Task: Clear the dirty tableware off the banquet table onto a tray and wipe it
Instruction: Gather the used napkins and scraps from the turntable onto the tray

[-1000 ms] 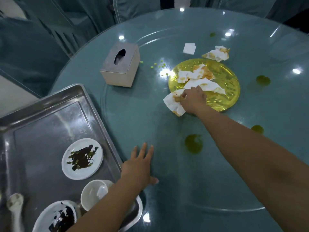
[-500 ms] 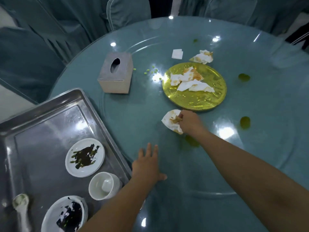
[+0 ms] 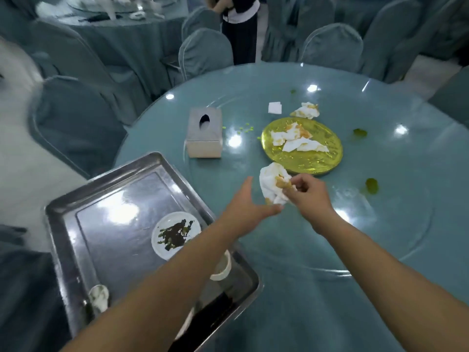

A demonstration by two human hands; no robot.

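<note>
Head view: right hand (image 3: 308, 191) pinches a stained white napkin (image 3: 272, 184) above the counter (image 3: 291, 288), just in front of the gold plate (image 3: 304, 161), which carries more soiled napkins (image 3: 291, 134); left hand (image 3: 247, 207) is open, fingers straight, thumb at the held napkin's lower edge. Metal tray (image 3: 114, 237) at the counter's left edge holds a sauce-smeared dish (image 3: 175, 235), a cup (image 3: 223, 268) partly hidden by the left forearm, and a spoon (image 3: 99, 298). Also on the counter: tissue box (image 3: 204, 133), another crumpled napkin (image 3: 305, 111), green spills (image 3: 371, 185).

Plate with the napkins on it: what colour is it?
The plate is shiny gold, seen best in the head view.
</note>
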